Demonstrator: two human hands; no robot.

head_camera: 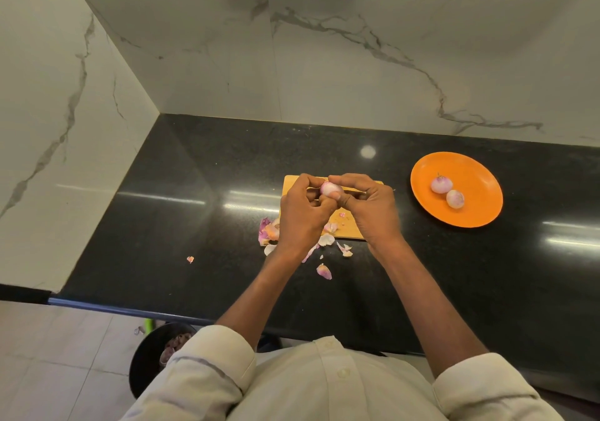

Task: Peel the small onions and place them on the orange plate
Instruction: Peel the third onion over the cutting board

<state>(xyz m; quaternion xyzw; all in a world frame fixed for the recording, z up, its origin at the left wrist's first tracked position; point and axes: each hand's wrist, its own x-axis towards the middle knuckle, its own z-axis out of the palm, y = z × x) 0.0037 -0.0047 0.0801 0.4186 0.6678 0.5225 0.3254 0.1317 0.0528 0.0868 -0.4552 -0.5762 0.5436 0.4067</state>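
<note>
1. A glossy black speckled stone counter (162, 213) meets white veined marble walls.
2. The small pale-pink glossy onion (330, 189) sits pinched between left hand (303, 213) and right hand (370, 208) above the thin wooden cutting board (352, 229) — probably so skins fall there.
3. Papery pink onion peels (269, 229) litter the counter; two peeled round onions (448, 190) rest on the flat orange plate (477, 180) — well apart.

Two peeled onions (448, 191) on orange plate (477, 167)
</note>
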